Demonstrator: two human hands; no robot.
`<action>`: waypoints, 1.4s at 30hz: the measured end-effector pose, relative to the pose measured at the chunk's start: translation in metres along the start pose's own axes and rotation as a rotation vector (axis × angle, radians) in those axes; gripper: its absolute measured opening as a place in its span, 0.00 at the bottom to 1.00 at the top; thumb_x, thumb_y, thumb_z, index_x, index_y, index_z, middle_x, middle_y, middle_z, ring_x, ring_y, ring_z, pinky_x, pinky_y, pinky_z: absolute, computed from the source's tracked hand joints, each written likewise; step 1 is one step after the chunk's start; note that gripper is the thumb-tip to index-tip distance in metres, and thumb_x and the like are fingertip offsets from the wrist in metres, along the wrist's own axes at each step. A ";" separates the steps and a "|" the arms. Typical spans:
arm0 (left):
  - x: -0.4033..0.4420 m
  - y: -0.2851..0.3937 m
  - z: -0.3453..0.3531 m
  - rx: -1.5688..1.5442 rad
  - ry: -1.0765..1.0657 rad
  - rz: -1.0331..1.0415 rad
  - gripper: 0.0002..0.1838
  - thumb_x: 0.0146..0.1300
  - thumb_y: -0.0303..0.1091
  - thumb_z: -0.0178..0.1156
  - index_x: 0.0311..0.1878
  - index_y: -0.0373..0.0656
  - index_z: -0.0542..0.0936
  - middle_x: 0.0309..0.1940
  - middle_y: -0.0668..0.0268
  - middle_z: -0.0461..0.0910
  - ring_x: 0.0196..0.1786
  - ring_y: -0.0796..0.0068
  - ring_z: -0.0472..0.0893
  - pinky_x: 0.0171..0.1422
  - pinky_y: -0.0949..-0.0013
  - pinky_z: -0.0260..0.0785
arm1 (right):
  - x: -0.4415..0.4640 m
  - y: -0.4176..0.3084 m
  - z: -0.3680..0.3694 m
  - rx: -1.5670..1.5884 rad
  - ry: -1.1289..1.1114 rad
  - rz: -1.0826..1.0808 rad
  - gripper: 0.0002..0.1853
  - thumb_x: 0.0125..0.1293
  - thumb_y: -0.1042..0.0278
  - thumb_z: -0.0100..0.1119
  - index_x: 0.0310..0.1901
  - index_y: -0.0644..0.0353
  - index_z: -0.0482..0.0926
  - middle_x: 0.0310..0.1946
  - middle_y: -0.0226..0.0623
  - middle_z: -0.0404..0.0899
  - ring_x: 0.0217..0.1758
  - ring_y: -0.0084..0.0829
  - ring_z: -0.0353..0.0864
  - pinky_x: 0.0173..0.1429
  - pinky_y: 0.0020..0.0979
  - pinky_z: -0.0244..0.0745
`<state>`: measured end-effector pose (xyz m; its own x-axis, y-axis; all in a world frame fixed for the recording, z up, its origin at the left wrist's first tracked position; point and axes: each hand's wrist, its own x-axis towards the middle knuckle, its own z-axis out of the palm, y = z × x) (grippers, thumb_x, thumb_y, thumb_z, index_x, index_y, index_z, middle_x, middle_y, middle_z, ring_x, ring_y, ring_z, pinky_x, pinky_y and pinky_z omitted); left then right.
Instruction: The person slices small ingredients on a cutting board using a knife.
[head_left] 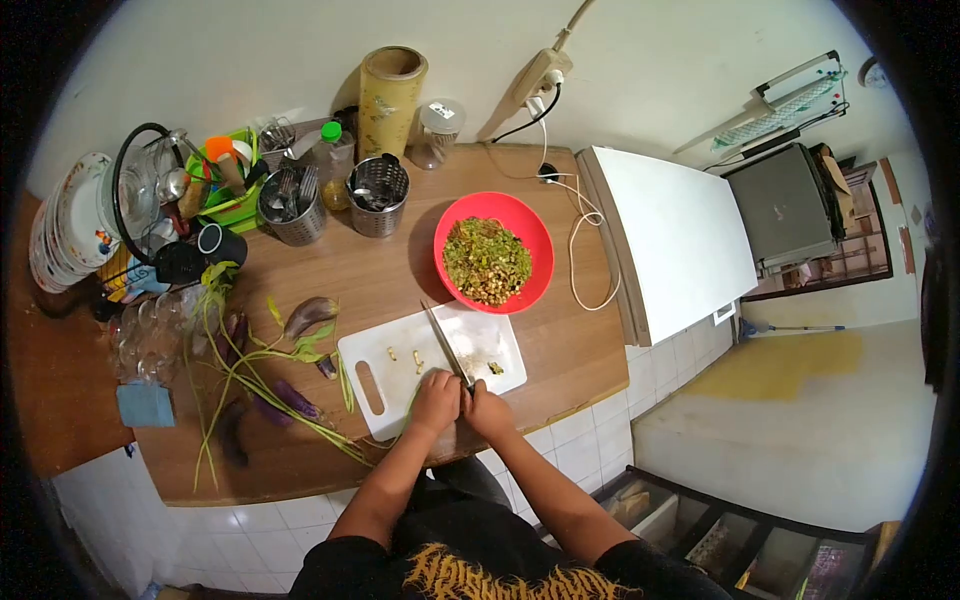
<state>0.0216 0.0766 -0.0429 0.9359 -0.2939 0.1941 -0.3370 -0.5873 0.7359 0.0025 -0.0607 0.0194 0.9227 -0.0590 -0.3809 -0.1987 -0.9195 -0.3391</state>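
A white cutting board [405, 345] lies near the table's front edge, with small pale pieces and a few dark green scraps on it. My right hand [488, 411] is closed around the handle of a knife [447, 341], whose blade points away from me across the board. Right beside it, my left hand [436, 402] is closed over the board's near edge; its fingertips are hidden, so what it grips cannot be made out. Beyond the board stands a red bowl [543, 250] of chopped green vegetables [488, 258], close to the knife's tip side.
Long green beans [236, 370] and purple eggplants [296, 398] lie left of the board. Behind them are glasses [150, 335], stacked plates [75, 215] and metal cutlery holders [380, 210]. A white cable [573, 250] runs beside a white freezer [665, 240] on the right.
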 end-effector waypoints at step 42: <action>0.002 0.003 0.001 0.029 0.099 -0.018 0.08 0.63 0.33 0.63 0.45 0.45 0.80 0.42 0.61 0.77 0.53 0.54 0.76 0.61 0.49 0.64 | -0.047 0.017 0.009 0.038 -0.084 0.098 0.18 0.77 0.53 0.51 0.46 0.64 0.71 0.27 0.58 0.83 0.34 0.61 0.85 0.39 0.59 0.78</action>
<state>0.0222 0.0737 -0.0408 0.9468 -0.2083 0.2453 -0.3218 -0.6140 0.7207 -0.0467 -0.0700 0.0241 0.8678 -0.1131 -0.4839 -0.3000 -0.8956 -0.3285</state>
